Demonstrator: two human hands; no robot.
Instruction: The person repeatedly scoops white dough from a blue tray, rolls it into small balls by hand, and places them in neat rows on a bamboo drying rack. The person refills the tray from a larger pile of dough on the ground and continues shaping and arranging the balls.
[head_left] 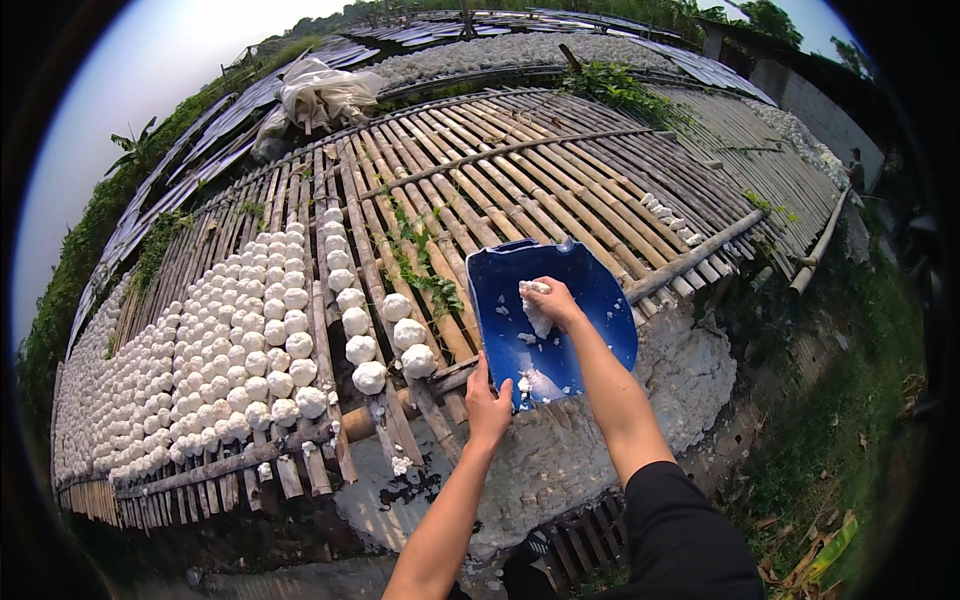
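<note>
A blue plastic tub with a cut, uneven rim rests tilted at the front edge of a bamboo rack. My left hand holds the tub's near left edge, fingers along its outer side and thumb by the rim. Inside the tub, my right hand is closed around a wet white lump of dough-like paste. Small white bits and smears cling to the blue walls. Left of the tub, the nearest round white lump sits on the bamboo, at the end of a short row.
Long rows of white lumps cover the rack's left side. Green weeds poke between the poles. A crumpled pale sheet lies at the back. Beneath the tub spreads a whitish crusted surface. A person is far right.
</note>
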